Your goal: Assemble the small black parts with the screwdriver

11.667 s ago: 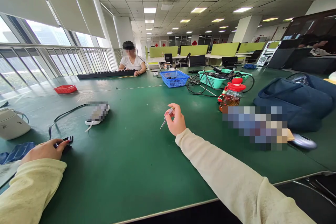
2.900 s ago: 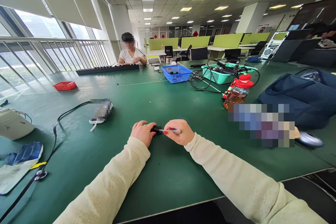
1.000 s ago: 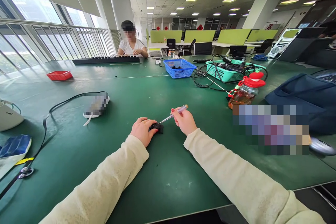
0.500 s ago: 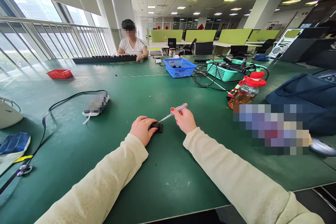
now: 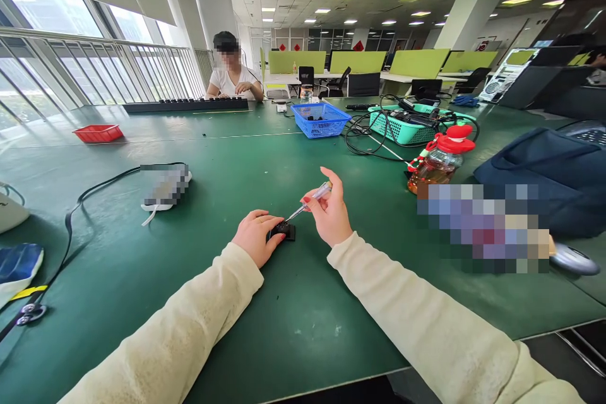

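Note:
On the green table [image 5: 227, 170], my left hand [image 5: 255, 237] is closed on a small black part [image 5: 286, 231], pressing it against the tabletop. My right hand [image 5: 330, 211] grips a clear-handled screwdriver [image 5: 312, 199] by its handle, with the index finger raised near the handle's end. The screwdriver slants down to the left, and its tip meets the top of the black part beside my left fingers. Fine details of the black part are too small to make out.
A blue basket [image 5: 320, 121], a green basket [image 5: 402, 129] with cables and a red-lidded bottle [image 5: 440, 158] stand beyond my right hand. A navy bag [image 5: 544, 170] lies at right, a red tray [image 5: 98, 134] at far left. A person [image 5: 231, 76] sits across the table.
My right index finger has lifted from the screwdriver's shaft side up towards its handle end. The person across has raised a hand from the table. The view has shifted slightly.

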`<state>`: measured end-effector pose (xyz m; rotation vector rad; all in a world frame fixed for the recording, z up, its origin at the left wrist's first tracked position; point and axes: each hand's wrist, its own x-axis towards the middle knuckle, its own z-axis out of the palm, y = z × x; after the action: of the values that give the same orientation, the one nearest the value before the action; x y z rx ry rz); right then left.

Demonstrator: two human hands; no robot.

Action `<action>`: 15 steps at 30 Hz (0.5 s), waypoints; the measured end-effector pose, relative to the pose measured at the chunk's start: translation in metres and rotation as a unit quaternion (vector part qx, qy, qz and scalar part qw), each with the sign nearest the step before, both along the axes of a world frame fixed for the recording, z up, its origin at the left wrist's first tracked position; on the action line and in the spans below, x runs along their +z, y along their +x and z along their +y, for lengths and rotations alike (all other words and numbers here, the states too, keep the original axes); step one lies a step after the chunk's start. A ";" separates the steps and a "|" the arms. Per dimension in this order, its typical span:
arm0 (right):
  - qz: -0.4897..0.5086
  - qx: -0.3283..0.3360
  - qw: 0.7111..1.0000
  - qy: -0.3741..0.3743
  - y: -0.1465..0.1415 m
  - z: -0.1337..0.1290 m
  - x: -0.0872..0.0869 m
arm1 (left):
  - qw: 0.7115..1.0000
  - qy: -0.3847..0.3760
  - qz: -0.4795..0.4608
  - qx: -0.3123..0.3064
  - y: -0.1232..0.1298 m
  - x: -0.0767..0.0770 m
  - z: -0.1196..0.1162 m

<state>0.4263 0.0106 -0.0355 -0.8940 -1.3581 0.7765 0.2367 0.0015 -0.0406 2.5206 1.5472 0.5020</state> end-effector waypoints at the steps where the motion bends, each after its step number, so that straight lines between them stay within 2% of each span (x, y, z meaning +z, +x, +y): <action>1: -0.012 0.003 1.000 0.010 0.001 0.000 0.000 | 1.000 0.000 -0.002 -0.003 0.000 0.000 0.000; 5: -0.015 0.030 0.998 0.050 0.005 0.003 -0.002 | 1.000 0.003 0.003 -0.012 -0.001 0.000 0.002; 8: 0.019 0.049 0.998 0.033 0.006 0.006 -0.004 | 1.000 0.000 0.015 -0.012 -0.001 0.000 0.002; 15: 0.048 -0.002 0.998 -0.031 0.011 0.014 -0.008 | 1.000 -0.007 0.005 -0.005 0.000 0.000 0.002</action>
<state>0.4370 0.0246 -0.0435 -0.8967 -1.2523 0.8530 0.2363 0.0034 -0.0406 2.5240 1.5346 0.4753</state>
